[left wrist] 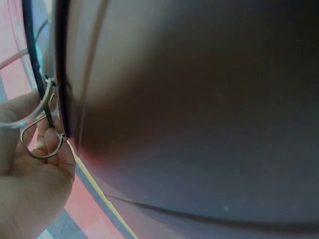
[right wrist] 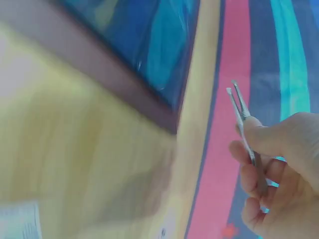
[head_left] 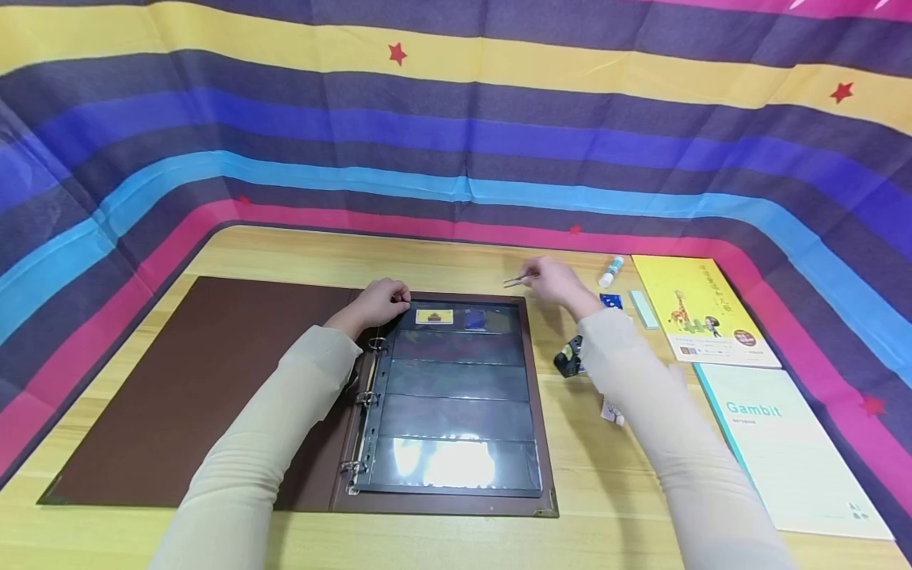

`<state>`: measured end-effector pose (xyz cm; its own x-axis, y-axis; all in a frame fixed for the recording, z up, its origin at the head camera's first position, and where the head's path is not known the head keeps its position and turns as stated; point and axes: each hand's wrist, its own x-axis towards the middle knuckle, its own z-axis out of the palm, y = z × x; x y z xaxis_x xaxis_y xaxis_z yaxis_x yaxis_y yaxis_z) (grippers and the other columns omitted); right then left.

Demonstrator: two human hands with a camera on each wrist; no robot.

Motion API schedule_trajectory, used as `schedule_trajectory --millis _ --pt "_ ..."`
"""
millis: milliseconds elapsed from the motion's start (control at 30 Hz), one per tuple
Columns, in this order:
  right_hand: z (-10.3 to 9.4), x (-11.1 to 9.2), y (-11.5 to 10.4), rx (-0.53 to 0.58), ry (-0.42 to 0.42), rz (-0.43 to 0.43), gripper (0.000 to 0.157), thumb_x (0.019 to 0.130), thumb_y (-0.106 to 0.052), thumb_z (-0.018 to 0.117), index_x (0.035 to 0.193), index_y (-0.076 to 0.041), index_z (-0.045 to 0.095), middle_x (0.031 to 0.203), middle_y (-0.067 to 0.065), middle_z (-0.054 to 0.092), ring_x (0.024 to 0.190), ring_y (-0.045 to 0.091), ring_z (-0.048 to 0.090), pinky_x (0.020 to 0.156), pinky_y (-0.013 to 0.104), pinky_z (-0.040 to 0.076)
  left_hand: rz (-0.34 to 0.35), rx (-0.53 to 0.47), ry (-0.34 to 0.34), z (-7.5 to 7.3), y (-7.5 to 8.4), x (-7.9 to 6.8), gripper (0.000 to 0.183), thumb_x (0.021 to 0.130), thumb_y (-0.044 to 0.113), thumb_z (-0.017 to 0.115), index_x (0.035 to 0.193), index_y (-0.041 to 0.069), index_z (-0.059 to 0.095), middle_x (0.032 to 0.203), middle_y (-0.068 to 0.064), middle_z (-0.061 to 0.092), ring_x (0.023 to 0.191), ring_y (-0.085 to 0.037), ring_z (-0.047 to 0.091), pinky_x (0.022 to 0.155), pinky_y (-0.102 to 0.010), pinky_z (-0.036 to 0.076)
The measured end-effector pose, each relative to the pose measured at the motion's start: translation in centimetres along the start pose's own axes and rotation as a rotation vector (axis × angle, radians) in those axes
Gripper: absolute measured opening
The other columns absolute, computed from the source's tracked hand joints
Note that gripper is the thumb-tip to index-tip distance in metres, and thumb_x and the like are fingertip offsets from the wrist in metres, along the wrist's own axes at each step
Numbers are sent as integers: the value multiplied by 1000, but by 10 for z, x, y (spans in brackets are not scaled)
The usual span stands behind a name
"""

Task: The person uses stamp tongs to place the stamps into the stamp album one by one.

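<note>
Metal tweezers [right wrist: 243, 113] partly hidden in right hand [right wrist: 294, 186]; sleeve [head_left: 684, 451] cropped.

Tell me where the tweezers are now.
In the head view, the tweezers are in the right hand, just past the far right corner of the binder, left of the glue stick.

Study desk [head_left: 321, 257] with a notebook [head_left: 791, 451]

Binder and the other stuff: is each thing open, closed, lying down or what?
Binder: lying open.
Top pocket: two small cards inside.
Tweezers: held in the right hand, tips slightly apart.
Yellow book: closed.
Gambit notebook: closed.
Glue stick: lying on its side.
</note>
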<state>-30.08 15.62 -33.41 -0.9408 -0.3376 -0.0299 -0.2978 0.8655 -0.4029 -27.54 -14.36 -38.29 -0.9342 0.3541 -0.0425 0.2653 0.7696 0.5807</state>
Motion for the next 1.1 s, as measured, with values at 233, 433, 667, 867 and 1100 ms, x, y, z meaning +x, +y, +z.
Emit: schedule_trajectory --millis 233,433,667,867,1100 --pt "-21 -21 51 12 76 71 16 82 -13 49 92 -2 56 93 17 55 83 30 49 71 41 36 -7 -3 -3 -1 -1 -1 8 83 12 48 85 5 52 84 -8 46 76 -21 40 67 -34 35" --pt "-22 -34 84 -92 71 175 14 80 -13 51 87 -3 58 87 15 56 72 27 50 62 40 37 -4 -1 -3 -1 -2 -2 8 83 12 48 85 5 53 82 -8 45 75 -21 40 67 -34 34" --pt "-19 -41 93 -127 40 182 12 80 -13 52 85 -4 59 80 12 56 62 22 50 58 36 36 3 1 -2 0 -2 -1 8 83 11 49 84 5 53 82 -8 46 75 -21 40 67 -34 34" --pt "-14 -44 81 -74 -9 84 10 77 -11 53 81 -4 59 74 8 55 62 20 48 59 36 36 8 10 3 -1 -1 -1 9 83 12 49 85 5 53 82 -8 47 75 -21 40 67 -34 34" --pt "-13 -48 75 -43 -18 53 11 78 -13 53 82 -5 59 75 7 56 65 21 47 59 35 35 12 3 2 0 -1 0 9 83 12 48 85 5 53 82 -8 47 76 -21 40 67 -34 34"
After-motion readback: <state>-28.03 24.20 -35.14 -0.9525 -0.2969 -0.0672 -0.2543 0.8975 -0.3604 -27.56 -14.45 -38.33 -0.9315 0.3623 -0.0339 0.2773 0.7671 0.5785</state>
